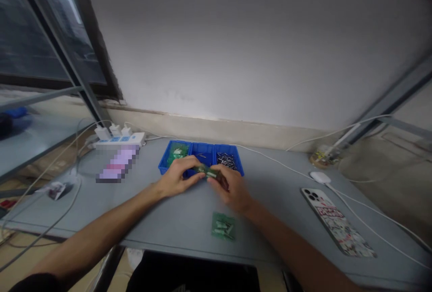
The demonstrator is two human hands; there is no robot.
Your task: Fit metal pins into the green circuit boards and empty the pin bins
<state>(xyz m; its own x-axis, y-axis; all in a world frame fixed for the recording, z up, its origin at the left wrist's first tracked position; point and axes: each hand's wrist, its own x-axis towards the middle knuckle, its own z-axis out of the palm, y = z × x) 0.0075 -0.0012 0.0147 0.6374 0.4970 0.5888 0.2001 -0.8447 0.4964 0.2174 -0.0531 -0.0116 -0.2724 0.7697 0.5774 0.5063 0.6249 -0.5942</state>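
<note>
Both forearms [101,233] reach in from the lower corners and angle toward each other, with the wrists low and the hands meeting just in front of the blue parts tray [202,144]. The left hand [175,177] lies palm down, its fingers stretched toward the middle. The right hand [229,189] is slightly blurred, with its fingers curled inward. Between them, a small green circuit board [207,172] sits in a narrow grip, with the fingertips of each hand closed on it from opposite ends, just above the tray's front edge.

The tray stands on a grey desk [270,220] and has three compartments. The left one holds green boards [177,152], the middle a few thin metal pieces [201,155], and the right a heap of dark pins [227,159]. Nearer the person, another green board with white parts [223,226] lies flat on the desk, apart from the hands. Further right are a phone in a patterned case [337,222] and a white cable [280,166]. To the left, a white power strip [119,140] carries plugged-in adapters, beside a pixelated, unreadable object [118,163].
</note>
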